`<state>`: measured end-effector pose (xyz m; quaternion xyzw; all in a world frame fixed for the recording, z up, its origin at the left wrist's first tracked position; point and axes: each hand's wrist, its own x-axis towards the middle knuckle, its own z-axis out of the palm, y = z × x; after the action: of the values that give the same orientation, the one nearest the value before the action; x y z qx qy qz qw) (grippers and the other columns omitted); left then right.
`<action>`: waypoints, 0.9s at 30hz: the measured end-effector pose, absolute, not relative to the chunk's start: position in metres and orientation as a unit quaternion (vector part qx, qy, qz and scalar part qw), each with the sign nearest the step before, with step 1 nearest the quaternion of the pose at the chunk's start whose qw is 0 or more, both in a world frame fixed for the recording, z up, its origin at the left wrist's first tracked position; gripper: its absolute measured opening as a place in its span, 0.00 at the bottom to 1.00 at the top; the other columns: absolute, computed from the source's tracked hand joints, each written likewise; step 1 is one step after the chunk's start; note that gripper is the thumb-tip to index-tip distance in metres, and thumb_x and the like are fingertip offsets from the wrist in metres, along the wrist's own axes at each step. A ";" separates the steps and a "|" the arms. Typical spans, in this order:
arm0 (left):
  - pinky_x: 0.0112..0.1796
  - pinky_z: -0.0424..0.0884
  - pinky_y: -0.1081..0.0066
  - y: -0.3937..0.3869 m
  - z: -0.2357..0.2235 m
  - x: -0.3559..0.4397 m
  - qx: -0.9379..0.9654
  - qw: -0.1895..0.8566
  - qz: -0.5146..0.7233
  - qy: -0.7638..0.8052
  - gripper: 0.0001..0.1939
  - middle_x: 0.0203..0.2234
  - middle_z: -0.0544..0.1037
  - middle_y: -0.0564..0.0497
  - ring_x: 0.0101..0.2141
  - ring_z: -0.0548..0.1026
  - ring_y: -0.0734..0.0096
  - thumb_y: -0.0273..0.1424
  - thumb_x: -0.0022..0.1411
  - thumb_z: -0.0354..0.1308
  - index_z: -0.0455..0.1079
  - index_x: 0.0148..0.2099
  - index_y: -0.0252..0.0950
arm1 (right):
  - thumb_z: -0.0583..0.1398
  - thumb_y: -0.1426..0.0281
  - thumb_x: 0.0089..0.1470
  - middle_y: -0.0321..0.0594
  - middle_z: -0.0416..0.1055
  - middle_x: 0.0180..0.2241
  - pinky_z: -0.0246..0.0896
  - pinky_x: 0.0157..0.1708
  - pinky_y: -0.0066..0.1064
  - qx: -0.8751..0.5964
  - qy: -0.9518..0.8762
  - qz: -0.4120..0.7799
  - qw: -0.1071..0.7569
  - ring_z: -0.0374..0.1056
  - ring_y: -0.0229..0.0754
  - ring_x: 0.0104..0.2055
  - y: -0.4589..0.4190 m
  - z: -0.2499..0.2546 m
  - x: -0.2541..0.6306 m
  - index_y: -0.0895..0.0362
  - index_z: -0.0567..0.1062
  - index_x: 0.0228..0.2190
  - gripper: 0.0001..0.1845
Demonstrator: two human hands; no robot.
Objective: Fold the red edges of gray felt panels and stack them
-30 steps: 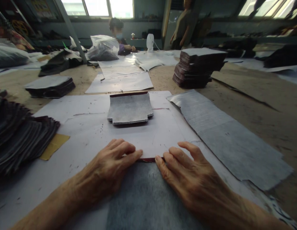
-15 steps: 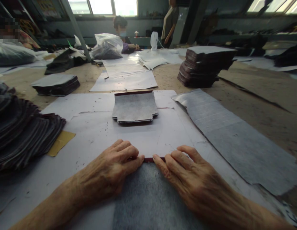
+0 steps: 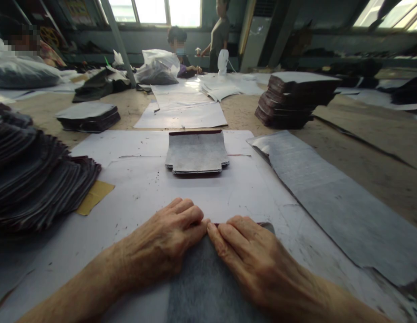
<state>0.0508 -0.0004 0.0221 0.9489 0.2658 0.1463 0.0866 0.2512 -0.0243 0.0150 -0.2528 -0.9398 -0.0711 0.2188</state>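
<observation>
1. I am seeing the left hand (image 3: 161,251) lying palm down on the grey felt piece (image 3: 208,287), with its fingers close together and slightly bent, not gripping anything.
2. The right hand (image 3: 258,264) is lying beside it in the same way, flat on the same piece, fingers pressed together and pointing toward the left hand.
3. The fingertips of both hands are meeting at the far edge of the grey felt piece, where a thin dark red border (image 3: 217,224) is showing between them; both hands are pressing on that edge.
4. The grey felt piece is lying directly under both hands and the wrists, on the white paper sheet (image 3: 144,188).
5. Ahead of the fingertips, well apart, a small stack of cut grey pieces (image 3: 197,152) is resting on the same sheet.
6. To the outside of the left hand, a big fanned pile of dark pieces (image 3: 33,179) is lying, with a yellow card (image 3: 96,195) partly under it.
7. To the outside of the right hand, a long grey strip (image 3: 329,197) is stretching away.
</observation>
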 end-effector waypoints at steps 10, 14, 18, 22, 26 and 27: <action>0.33 0.69 0.71 -0.001 0.013 0.027 0.925 0.065 0.260 0.269 0.19 0.33 0.69 0.46 0.32 0.66 0.71 0.14 0.56 0.44 0.64 0.48 0.29 | 0.45 0.81 0.56 0.48 0.68 0.32 0.66 0.32 0.39 -0.280 -0.920 0.022 0.273 0.62 0.44 0.34 -0.016 0.006 0.255 0.69 0.70 0.43 0.18; 0.33 0.68 0.68 -0.005 0.010 0.025 0.922 0.043 0.280 0.263 0.17 0.31 0.69 0.45 0.32 0.66 0.70 0.15 0.56 0.45 0.64 0.48 0.28 | 0.46 0.81 0.56 0.46 0.68 0.33 0.65 0.32 0.36 -0.292 -0.922 0.025 0.253 0.62 0.43 0.33 -0.016 0.006 0.255 0.66 0.69 0.45 0.18; 0.32 0.68 0.65 -0.008 0.010 0.029 0.925 0.019 0.276 0.262 0.14 0.30 0.70 0.45 0.32 0.66 0.68 0.16 0.59 0.44 0.64 0.45 0.28 | 0.46 0.80 0.55 0.44 0.68 0.32 0.65 0.32 0.35 -0.297 -0.928 0.009 0.227 0.62 0.41 0.32 -0.017 0.010 0.253 0.63 0.68 0.46 0.20; 0.30 0.67 0.65 -0.008 0.011 0.029 0.926 0.016 0.272 0.260 0.13 0.28 0.70 0.45 0.31 0.65 0.68 0.16 0.58 0.44 0.64 0.44 0.27 | 0.44 0.81 0.55 0.43 0.69 0.34 0.65 0.33 0.35 -0.296 -0.935 -0.025 0.196 0.64 0.42 0.33 -0.018 0.015 0.251 0.62 0.68 0.45 0.20; 0.26 0.64 0.66 -0.007 0.008 0.032 0.930 0.001 0.252 0.266 0.10 0.23 0.68 0.47 0.26 0.63 0.70 0.20 0.59 0.44 0.66 0.38 0.26 | 0.45 0.82 0.54 0.41 0.71 0.34 0.64 0.32 0.33 -0.258 -0.934 -0.158 0.191 0.66 0.42 0.35 -0.014 0.011 0.250 0.59 0.69 0.43 0.20; 0.24 0.62 0.68 -0.005 0.006 0.033 0.929 -0.029 0.271 0.251 0.10 0.21 0.67 0.48 0.24 0.62 0.71 0.22 0.60 0.44 0.67 0.35 0.28 | 0.46 0.83 0.53 0.40 0.71 0.32 0.63 0.31 0.33 -0.249 -0.926 -0.205 0.197 0.67 0.42 0.34 -0.011 0.008 0.249 0.58 0.69 0.41 0.19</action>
<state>0.0335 -0.0048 0.0059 0.9289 0.2505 0.2710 -0.0289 0.2492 -0.0106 0.0075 -0.2491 -0.9259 -0.2050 0.1967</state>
